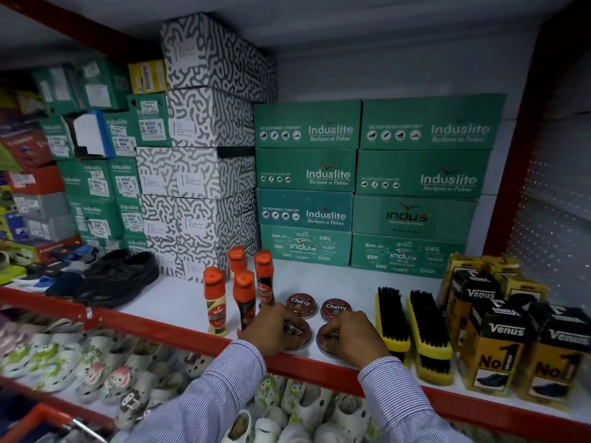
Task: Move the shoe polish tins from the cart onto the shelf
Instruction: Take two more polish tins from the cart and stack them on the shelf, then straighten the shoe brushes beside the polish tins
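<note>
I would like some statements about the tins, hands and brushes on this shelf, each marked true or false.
1. Four Cherry tins lie on the shelf. True.
2. The left hand and right hand each rest on a front tin. True.
3. The brushes lie left of the tins. False: they lie to the right.
4. The Kiwi bottles have fallen over. False: they stand upright.
</note>
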Demonstrator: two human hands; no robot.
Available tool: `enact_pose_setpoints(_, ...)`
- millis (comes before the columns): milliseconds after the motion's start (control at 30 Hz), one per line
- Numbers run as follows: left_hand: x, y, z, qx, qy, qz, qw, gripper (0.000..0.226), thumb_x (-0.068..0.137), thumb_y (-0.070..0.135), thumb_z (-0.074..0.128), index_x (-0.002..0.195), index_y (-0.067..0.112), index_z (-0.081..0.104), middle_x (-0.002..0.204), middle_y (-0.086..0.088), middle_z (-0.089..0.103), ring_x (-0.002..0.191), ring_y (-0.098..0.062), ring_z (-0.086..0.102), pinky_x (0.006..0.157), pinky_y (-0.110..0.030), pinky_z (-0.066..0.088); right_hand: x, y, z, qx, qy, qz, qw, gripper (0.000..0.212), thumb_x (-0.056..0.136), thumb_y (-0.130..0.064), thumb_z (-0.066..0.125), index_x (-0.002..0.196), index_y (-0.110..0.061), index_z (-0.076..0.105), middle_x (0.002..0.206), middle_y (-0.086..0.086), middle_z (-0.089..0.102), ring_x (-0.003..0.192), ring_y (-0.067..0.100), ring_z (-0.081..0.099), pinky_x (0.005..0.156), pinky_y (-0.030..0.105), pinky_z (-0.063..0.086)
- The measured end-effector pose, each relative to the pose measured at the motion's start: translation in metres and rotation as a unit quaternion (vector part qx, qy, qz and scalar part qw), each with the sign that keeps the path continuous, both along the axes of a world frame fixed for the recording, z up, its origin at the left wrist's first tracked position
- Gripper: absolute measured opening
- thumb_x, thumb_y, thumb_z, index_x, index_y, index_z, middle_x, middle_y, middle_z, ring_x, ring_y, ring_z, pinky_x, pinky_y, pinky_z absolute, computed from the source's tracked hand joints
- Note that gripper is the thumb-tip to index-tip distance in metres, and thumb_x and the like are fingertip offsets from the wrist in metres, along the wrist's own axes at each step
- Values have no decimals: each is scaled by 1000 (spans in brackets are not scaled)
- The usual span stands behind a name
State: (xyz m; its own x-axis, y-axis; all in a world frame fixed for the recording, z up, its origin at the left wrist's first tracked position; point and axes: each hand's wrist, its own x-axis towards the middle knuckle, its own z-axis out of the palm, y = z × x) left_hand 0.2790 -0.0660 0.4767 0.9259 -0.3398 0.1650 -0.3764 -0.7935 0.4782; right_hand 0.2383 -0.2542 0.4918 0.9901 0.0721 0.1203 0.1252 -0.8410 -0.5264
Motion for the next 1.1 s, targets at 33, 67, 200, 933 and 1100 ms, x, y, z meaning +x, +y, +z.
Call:
enact_pose_setpoints(33,-1,0,1,0,1,0,1000,28,73,45,77,100,42,74,100,14,77,91,-3,67,81,-19,51,0,0,1,1,0,0,1000,21,74,-23,67,90,-14,77,100,10,75,94,26,69,83,38,58)
enact_pose_setpoints(67,-1,1,1,-3,3,-3,1000,27,73,41,78,100,41,75,99,14,77,90,-2,68,82,-19,52,-1,0,1,2,1,-1,1000,20,74,-23,68,89,-15,78,100,10,76,94,27,69,84,38,58)
enact_pose_setpoints(200,-5,1,1,-18,-2,-5,1000,26,74,30,81,100,35,78,100,11,79,91,-1,69,80,-13,50,-6,1,3,0,5,4,1000,17,76,-21,68,89,-21,80,101,9,76,95,27,69,87,39,57)
enact_pose_setpoints(933,-42,-112,36,33,-115,-118,986,60,89,33,64,144,24,45,156,-3,41,146,-19,36,119,-38,35,-59,-100,40,-57,-101,-95,989,45,90,-9,59,134,-16,55,137,8,58,127,24,52,105,37,44)
enact_pose_setpoints(1100,-48,-146,26,52,-97,-151,982,52,91,27,63,141,20,50,154,-3,45,142,-21,41,118,-37,35,-68,-119,30,-101,-19,-110,989,36,83,5,51,113,-10,64,111,16,67,105,32,65,83,39,57)
